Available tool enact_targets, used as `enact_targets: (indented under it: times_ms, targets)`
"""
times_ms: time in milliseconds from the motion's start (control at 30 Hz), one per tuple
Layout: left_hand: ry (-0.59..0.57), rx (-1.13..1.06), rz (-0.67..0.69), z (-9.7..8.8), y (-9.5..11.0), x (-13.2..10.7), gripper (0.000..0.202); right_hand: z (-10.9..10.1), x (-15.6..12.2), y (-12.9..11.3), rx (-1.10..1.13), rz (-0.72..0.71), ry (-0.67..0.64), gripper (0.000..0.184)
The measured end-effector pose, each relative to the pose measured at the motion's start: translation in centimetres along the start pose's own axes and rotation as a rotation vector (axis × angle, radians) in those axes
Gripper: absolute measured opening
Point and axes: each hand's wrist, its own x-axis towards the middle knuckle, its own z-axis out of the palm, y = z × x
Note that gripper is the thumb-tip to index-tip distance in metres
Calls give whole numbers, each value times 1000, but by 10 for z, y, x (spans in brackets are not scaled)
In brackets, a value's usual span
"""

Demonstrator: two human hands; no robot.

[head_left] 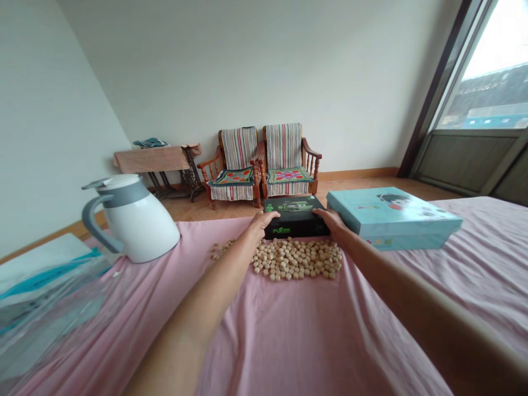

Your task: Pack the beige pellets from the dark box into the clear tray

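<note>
Both my hands grip a black box with green lettering and a picture on its lid. My left hand clasps its left side, thumb over the top edge. On the opposite side, my right hand has its thumb on the lid's right edge; the other fingers are mostly hidden. Many small, pale wooden pieces lie in a loose patch just in front of the box. Beside my right hand sits a larger light-blue box with a cartoon figure on its lid.
A white jug with a grey handle stands at the left on the pink cloth. Clear plastic packaging lies at the near left. Two wooden armchairs and a cloth-covered sewing table stand by the far wall.
</note>
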Motion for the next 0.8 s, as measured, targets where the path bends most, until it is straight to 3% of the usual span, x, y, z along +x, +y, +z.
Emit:
enact_targets:
  times_ms: [133,233,333,400,433,500,600,700,800]
  targets:
    - [47,126,81,4,4,-13,33,0,-4,-1,-65,-12,52,35]
    - [155,210,215,7,16,-29,54,-1,-10,-6,-124,14,76,36]
    - [235,280,368,8,23,-58,69,-8,-26,-12,-211,44,97,39]
    - [203,387,554,0,21,-85,69,-17,-45,-12,-407,-9,119,43]
    - [161,447,655,-7,18,-100,70,-22,-57,-10,-535,-75,115,47]
    - [43,523,749,-27,10,-136,71,-30,-87,-6,-647,-351,80,54]
    - [-117,633,716,-66,-1,-192,70,-34,-144,-1,-675,-684,-64,53]
    - [-201,719,594,-102,-5,-240,67,-24,-203,0,-645,-818,-283,34]
    - [-135,804,546,-132,-3,-274,57,-7,-247,5,-595,-842,-426,28]
